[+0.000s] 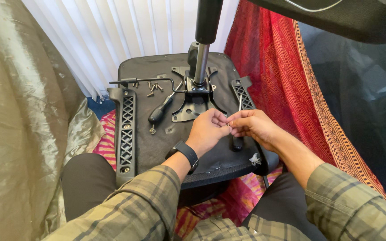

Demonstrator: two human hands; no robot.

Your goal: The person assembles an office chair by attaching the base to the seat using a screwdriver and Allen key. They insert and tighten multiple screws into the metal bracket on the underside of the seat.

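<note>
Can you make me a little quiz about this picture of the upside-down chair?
1. True or false: the screwdriver lies on the seat underside.
2. Which wrist wears the black watch? A left, B right.
3. The loose screws lie beside the bent metal ____.

Key: 1 true. 2 A: it sits below the left hand, whose fingertips meet those of the right hand. 3 rod.
</note>
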